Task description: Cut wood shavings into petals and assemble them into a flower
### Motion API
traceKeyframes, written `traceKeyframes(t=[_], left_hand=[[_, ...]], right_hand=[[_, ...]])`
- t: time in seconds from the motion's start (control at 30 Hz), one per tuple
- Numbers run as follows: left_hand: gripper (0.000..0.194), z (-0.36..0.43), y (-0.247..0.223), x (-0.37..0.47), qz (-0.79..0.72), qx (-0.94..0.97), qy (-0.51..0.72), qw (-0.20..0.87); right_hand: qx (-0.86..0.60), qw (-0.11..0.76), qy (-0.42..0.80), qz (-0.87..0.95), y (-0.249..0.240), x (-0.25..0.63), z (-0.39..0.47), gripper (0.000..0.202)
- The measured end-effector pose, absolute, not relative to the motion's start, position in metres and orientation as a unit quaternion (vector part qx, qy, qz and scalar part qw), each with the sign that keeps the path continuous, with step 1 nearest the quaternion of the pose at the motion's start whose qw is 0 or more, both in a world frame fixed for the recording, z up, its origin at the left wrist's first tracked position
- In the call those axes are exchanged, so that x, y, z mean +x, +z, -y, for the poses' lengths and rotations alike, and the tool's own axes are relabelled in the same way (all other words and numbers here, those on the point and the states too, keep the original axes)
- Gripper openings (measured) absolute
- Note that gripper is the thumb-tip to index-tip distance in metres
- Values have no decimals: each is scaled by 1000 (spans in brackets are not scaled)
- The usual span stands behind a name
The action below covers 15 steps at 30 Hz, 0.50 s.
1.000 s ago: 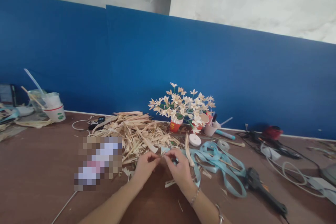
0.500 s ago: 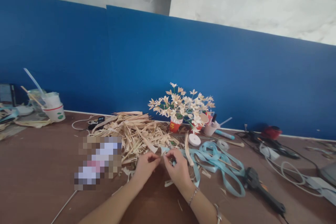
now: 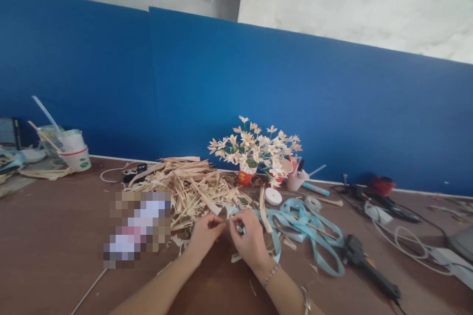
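My left hand (image 3: 205, 237) is closed in a pinch, thumb against fingertips, at the front of a heap of dry husk strips (image 3: 192, 182). Close by on its right, my right hand (image 3: 251, 237) pinches in the same way. A small pale bit shows between the two sets of fingertips, too small to name surely. Light blue ribbon (image 3: 295, 221) lies in loose loops beside my right hand. Behind the hands stand husk flowers (image 3: 258, 145) with pale petals and green stems, in a red and white paper cup (image 3: 247, 176).
A black glue gun (image 3: 371, 268) lies at the right, with cables (image 3: 397, 238) beyond it. A white roll (image 3: 273, 197) and a blue marker (image 3: 315, 188) lie near the flowers. A blurred-out object (image 3: 138, 229) is left of my hands. Paper cups (image 3: 76, 152) stand far left.
My right hand's fingertips have shifted very slightly, and less of the pale bit shows between the hands. The left hand stays in place.
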State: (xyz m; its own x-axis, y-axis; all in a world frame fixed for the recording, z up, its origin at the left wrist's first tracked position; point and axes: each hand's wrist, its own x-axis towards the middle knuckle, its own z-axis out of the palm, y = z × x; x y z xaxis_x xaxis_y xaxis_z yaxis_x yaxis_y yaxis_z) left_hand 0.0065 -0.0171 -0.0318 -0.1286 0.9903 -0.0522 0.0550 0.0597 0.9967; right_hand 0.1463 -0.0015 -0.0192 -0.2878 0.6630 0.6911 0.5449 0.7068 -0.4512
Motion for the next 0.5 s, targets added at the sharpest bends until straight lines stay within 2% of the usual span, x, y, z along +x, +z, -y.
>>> traceKeyframes(t=[0.3,0.43,0.5], left_hand=[[16,18,-33,6,-560,478,495,462],[18,18,-31,6,-558,478,499,459],[17,18,-28,6,-562,477,500,455]], right_hand=[[-367,459,40,808,-18,146,2,13],[-368,467,52,802,-14,148,4,5],[-381,484,73,784,-13,151,4,12]])
